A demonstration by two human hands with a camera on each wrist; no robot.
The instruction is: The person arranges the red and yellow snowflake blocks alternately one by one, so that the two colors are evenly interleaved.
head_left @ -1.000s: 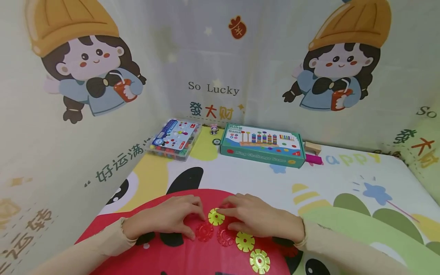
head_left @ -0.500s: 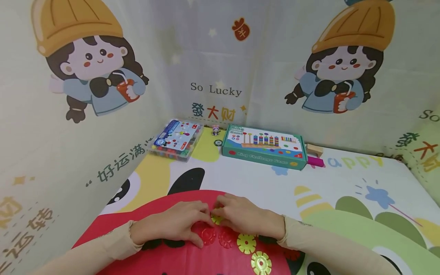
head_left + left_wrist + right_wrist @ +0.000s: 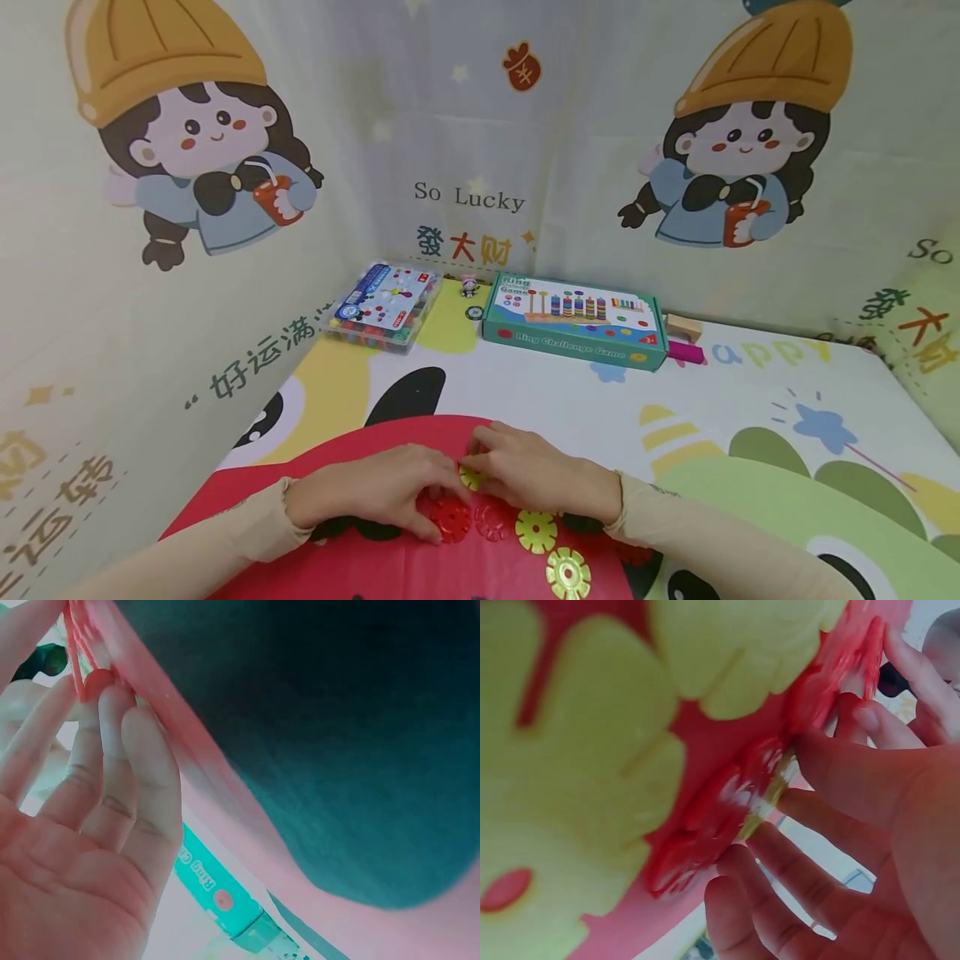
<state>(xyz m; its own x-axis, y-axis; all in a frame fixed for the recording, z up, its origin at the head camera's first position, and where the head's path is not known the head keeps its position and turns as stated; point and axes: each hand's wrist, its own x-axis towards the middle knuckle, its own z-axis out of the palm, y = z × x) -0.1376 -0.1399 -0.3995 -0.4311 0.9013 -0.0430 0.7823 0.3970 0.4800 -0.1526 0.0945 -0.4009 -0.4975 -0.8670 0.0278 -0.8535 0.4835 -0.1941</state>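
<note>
My left hand (image 3: 386, 493) pinches a red snowflake building disc (image 3: 454, 523) between thumb and fingertips. In the left wrist view that red disc (image 3: 77, 656) stands edge-on at the fingertips. Close beside it, my right hand (image 3: 528, 468) has thumb and fingers around a yellow snowflake disc (image 3: 471, 477), which it partly covers. The yellow disc's edge (image 3: 759, 814) shows between thumb and fingers in the right wrist view. Another red disc (image 3: 492, 520) lies flat below the right hand. Two more yellow discs, one nearer (image 3: 568, 573) and one farther (image 3: 536, 532), follow it to the right.
A further red disc (image 3: 633, 552) lies partly under the right forearm. At the back stand a clear case of coloured pieces (image 3: 382, 304), a tiny figurine (image 3: 469, 286), a green ring game box (image 3: 573, 321), a wooden block (image 3: 683, 327) and a magenta piece (image 3: 686, 352).
Both hands have come closer together: the left moved right onto the red disc, which now looks tilted, and the right moved left over the yellow disc. Little differs in the last half second.
</note>
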